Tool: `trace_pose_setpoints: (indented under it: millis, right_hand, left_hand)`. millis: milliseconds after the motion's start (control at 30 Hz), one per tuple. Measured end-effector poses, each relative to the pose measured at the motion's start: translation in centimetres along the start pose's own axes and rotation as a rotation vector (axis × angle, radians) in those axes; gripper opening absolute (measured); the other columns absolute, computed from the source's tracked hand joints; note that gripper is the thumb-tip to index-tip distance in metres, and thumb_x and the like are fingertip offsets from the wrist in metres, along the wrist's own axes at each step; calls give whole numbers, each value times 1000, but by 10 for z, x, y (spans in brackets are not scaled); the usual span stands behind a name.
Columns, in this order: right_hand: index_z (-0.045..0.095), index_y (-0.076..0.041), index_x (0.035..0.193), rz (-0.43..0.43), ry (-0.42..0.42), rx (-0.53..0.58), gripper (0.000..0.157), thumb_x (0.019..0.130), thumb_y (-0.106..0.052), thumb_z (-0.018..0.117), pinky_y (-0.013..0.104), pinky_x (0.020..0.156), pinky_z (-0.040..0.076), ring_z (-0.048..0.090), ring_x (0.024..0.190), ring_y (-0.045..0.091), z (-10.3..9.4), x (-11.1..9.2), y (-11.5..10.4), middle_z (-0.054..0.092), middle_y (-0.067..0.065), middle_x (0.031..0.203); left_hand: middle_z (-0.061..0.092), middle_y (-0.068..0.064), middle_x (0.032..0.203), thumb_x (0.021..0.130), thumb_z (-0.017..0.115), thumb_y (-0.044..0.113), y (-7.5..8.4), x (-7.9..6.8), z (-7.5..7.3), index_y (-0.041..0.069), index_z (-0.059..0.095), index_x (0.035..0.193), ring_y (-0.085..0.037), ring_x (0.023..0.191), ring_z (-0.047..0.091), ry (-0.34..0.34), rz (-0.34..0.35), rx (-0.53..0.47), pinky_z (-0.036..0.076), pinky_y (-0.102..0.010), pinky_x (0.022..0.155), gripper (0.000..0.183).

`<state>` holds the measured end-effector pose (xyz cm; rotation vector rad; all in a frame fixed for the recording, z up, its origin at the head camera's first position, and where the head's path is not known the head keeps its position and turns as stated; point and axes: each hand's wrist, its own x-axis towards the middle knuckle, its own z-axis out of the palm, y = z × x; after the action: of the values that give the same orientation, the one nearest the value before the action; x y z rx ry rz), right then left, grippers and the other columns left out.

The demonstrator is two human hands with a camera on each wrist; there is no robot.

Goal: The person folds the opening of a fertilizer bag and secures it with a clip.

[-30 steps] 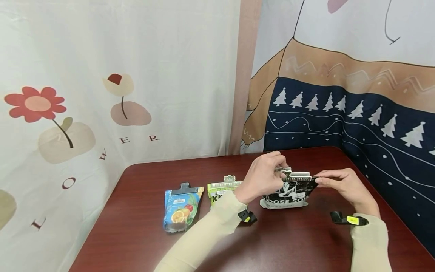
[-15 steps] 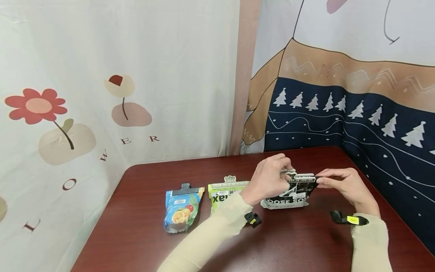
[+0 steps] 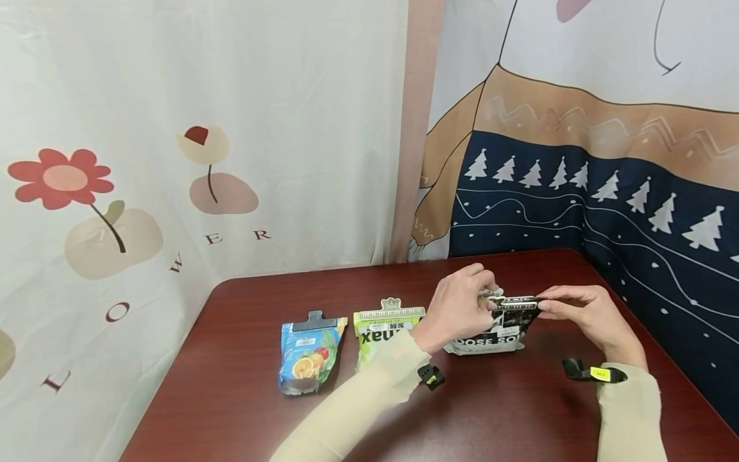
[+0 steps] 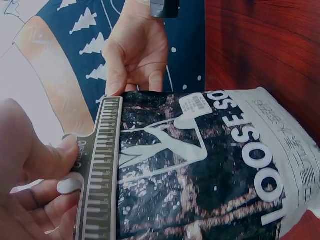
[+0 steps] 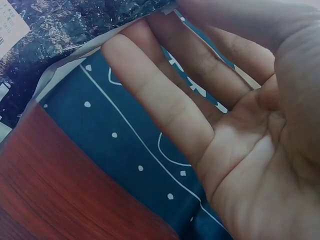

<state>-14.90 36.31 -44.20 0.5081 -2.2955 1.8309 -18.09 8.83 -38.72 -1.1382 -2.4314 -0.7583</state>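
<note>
A black-and-white bag lettered "LOOSE SO…" stands upright on the table. Along its top edge sits a bag clip with a piano-key pattern. My left hand pinches the clip's handle, thumb on the near side and fingers behind, as the left wrist view shows. With thumb and fingertips my right hand pinches the bag's top right corner, at the clip's end. In the right wrist view its other fingers stretch out beside the bag's edge.
To the left stand a green bag with a similar piano-patterned clip and a blue fruit-printed bag with a dark clip. My left forearm partly covers the green bag. Printed curtains hang behind the dark red table.
My left hand has shifted slightly right along the top of the black bag, and the clip has moved right and settled lower toward the right hand. The right hand stays in place.
</note>
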Motion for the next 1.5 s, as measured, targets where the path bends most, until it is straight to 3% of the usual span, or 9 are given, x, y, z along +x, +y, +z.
trace_pose_setpoints:
  millis: [133, 267, 500, 633, 867, 967, 1200, 1367, 1500]
  right_hand:
    - [72, 11, 111, 25, 15, -75, 18, 94, 7, 68, 24, 77, 61, 76, 78, 17, 1, 0, -1, 77, -6, 97]
    - [72, 8, 112, 46, 31, -145, 19, 94, 3, 69, 20, 78, 58, 74, 78, 17, 2, 0, -2, 77, -9, 97]
    - [73, 3, 116, 82, 41, -203, 23, 95, -4, 72, 19, 78, 55, 68, 86, 9, 4, 0, -2, 75, -14, 101]
    - [72, 3, 117, 77, 30, -204, 23, 94, -3, 71, 18, 79, 55, 66, 91, 4, 5, 2, 1, 74, -15, 104]
    - [74, 5, 112, 72, 33, -204, 20, 94, -5, 73, 15, 80, 55, 66, 93, 3, 7, 5, 6, 74, -16, 103]
    - [75, 3, 109, 99, 50, -224, 20, 94, -9, 74, 15, 80, 54, 65, 92, 1, 7, 5, 7, 74, -18, 102]
    - [78, -1, 106, 182, 97, -266, 21, 92, -16, 78, 20, 74, 55, 65, 86, 2, 8, 5, 7, 74, -19, 92]
    - [79, -3, 101, 226, 147, -227, 17, 91, -17, 80, 18, 72, 54, 71, 79, 2, 11, 6, 7, 75, -17, 84]
    - [79, -2, 99, 233, 150, -168, 13, 92, -13, 78, 13, 75, 53, 78, 75, 12, 12, 6, 7, 76, -17, 84]
  left_hand:
    - [64, 11, 96, 87, 67, 7, -3, -2, -4, 20, 71, 98, -1, 90, 66, -44, -17, -45, 42, -8, 67, 18]
    - [63, 13, 96, 92, 75, 18, -11, -4, -7, 23, 74, 107, 3, 83, 59, -70, -32, -144, 42, -7, 68, 16]
    - [62, 12, 95, 88, 83, 21, -31, -18, -2, 21, 73, 122, 1, 86, 57, -64, -89, -342, 48, -10, 79, 35]
    - [70, 10, 101, 88, 83, 20, -43, -31, 1, 21, 73, 119, 0, 94, 64, -27, -161, -401, 52, -16, 86, 32]
    - [76, 6, 101, 89, 82, 20, -55, -54, 4, 22, 75, 108, -4, 72, 66, 35, -317, -563, 52, -18, 64, 20]
    - [78, 4, 100, 90, 81, 21, -60, -62, 6, 21, 75, 105, -9, 82, 73, 67, -372, -614, 55, -21, 68, 16]
    - [80, 0, 100, 88, 83, 23, -61, -66, 11, 19, 78, 102, -9, 91, 74, 136, -463, -666, 56, -21, 73, 15]
    - [81, -1, 96, 86, 83, 23, -60, -64, 14, 19, 81, 99, -6, 84, 72, 199, -504, -670, 53, -20, 67, 14]
    - [81, -3, 94, 86, 83, 19, -61, -61, 17, 16, 82, 97, -8, 75, 72, 230, -507, -675, 50, -18, 61, 11]
